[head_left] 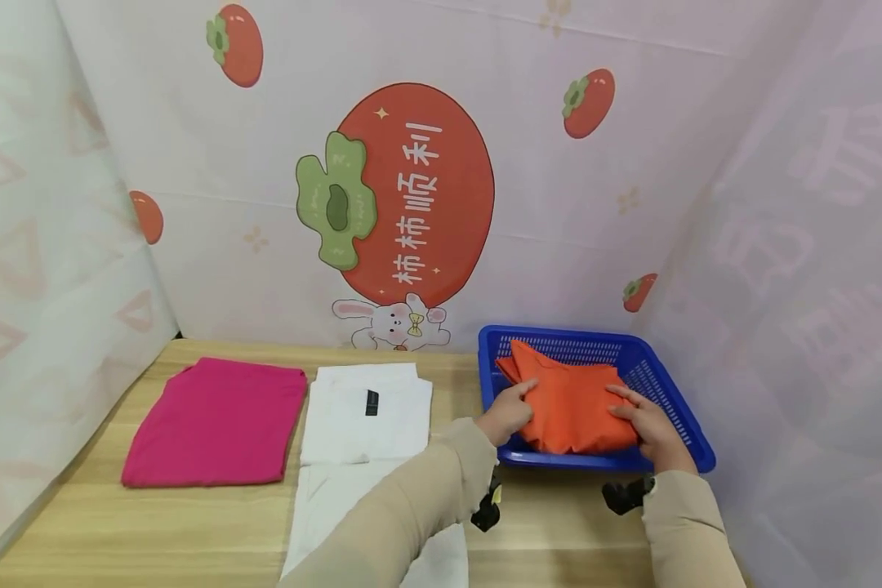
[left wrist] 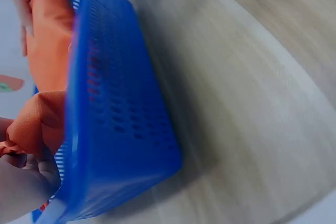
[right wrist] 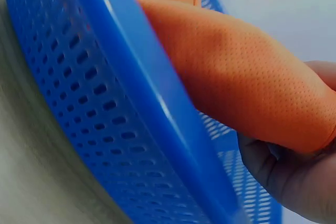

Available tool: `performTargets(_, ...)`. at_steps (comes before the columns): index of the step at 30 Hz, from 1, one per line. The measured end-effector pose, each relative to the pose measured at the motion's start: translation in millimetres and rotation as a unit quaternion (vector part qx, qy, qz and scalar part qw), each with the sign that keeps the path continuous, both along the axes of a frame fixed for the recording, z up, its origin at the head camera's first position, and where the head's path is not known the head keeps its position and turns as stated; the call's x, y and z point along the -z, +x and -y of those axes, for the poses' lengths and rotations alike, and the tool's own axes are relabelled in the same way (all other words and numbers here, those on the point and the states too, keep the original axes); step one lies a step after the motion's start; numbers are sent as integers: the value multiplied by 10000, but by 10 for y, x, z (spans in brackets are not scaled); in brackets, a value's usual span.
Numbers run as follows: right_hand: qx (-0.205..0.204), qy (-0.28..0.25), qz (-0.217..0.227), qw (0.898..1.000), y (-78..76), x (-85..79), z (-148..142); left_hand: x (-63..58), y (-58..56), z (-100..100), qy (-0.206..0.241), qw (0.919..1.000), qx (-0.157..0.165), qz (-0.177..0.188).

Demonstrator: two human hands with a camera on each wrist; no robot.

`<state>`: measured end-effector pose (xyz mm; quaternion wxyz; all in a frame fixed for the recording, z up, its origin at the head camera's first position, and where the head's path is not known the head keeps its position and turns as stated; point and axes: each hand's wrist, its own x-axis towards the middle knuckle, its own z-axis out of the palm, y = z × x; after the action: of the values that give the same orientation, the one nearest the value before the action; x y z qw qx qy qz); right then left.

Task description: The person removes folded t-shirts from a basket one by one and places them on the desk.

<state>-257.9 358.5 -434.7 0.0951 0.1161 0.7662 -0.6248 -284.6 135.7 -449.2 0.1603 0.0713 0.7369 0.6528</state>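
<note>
A folded orange garment (head_left: 569, 404) lies in the blue plastic basket (head_left: 679, 412), bulging up near the front rim. My left hand (head_left: 509, 414) grips its left side; in the left wrist view, the fabric bunches between the thumb and fingers of that left hand (left wrist: 26, 182). At the other side, my right hand (head_left: 650, 425) holds the garment's right edge. In the right wrist view, the thumb of the right hand (right wrist: 299, 174) is under the orange fabric (right wrist: 226, 66), whose weave shows tiny holes, while the fingers are mostly hidden behind it.
A folded magenta garment (head_left: 216, 425) lies at the left of the wooden table (head_left: 213, 535). Beside it is a white garment (head_left: 367, 437) with a black label, partly under my left sleeve. Printed fabric walls (head_left: 265, 163) enclose the back and both sides.
</note>
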Motion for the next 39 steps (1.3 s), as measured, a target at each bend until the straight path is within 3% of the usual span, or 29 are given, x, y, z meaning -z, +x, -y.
performTargets(5, 118, -544, -422, 9976, 164, -133, 98, -101, 10, 229, 99, 9993, 331, -169)
performTargets(8, 126, -553, -738, 9957, 246, -213, 203, -170, 37, 397, 309, 9981, 490, -195)
performTargets(14, 24, -34, -1026, 9947, 385, -326, 493, -310, 164, 745, 605, 9971, 463, 29)
performTargets(20, -145, 474, -1251, 9909, 528, -312, 799, -443, 413, 1097, 292, 9992, 256, -16)
performTargets(33, -301, 383, -1518, 9872, 783, -141, 1313, -154, 716, 1623, 228, 9997, -123, 20)
performTargets(39, -256, -63, -1507, 9882, 838, -33, 1566, -97, 839, 1890, 298, 9989, -329, 117)
